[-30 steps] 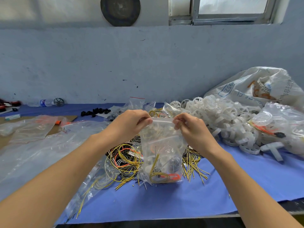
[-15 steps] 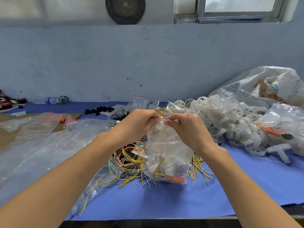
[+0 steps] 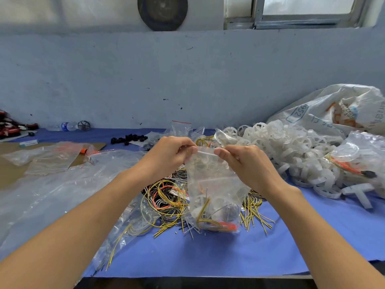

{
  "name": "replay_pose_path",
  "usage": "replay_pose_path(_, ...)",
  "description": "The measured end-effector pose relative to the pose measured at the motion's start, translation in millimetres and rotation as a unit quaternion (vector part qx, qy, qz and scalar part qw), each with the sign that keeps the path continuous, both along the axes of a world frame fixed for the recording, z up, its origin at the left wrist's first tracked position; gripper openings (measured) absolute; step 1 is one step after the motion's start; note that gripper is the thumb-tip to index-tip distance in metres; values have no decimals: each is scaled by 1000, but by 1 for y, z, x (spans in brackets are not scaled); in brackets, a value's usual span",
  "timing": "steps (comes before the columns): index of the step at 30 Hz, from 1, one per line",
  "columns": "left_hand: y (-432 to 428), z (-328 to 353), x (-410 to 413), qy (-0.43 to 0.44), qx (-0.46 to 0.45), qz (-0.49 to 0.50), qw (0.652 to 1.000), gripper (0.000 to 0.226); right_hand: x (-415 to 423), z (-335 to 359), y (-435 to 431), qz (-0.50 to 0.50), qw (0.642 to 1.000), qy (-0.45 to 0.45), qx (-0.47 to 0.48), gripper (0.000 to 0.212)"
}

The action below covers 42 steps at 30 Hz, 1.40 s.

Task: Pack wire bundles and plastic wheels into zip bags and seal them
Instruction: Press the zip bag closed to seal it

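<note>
Clear plastic zip bag (image 3: 212, 184), loaded with yellow wires and white wheels, stands on the blue-covered bench (image 3: 208, 253) near its front edge. The left hand (image 3: 173, 155) and right hand (image 3: 245, 161) each pinch its top strip. Touching half a second ago, they have now slid apart, so the seal is probably nearly closed.

Both hands hold a clear zip bag (image 3: 212, 184) upright by its top edge: the left hand (image 3: 170, 155) pinches one end, the right hand (image 3: 245, 161) the other. Wires and white wheels show inside it. Behind it on the blue counter (image 3: 208, 253) lie loose wires (image 3: 164, 201), with white plastic wheels (image 3: 291, 149) heaped to the right.
</note>
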<state>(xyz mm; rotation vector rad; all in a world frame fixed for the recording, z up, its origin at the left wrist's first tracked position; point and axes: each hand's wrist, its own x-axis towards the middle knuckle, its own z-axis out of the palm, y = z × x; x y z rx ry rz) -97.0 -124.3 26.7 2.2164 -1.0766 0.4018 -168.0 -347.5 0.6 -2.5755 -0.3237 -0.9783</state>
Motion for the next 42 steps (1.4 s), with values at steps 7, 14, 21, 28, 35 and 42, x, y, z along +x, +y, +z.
replay_pose_path(7,-3,-2,4,6,-8,1,1000,23,1,2,-4,30,999,18,-19,30)
replay_pose_path(14,-6,-3,4,29,7,-24,999,21,2,-2,-8,64,998,11,17,20)
replay_pose_path(21,-21,-1,-3,-8,16,-45,999,20,2,-1,-7,52,998,18,-3,25)
replay_pose_path(28,-20,1,-2,-6,25,-43,999,23,-3,3,-6,45,998,8,-51,38)
replay_pose_path(35,-7,2,4,54,13,-12,998,25,-4,3,-13,7,996,-5,-93,48)
replay_pose_path(42,-17,3,-7,22,-12,-7,1000,19,2,3,6,30,995,4,-97,31)
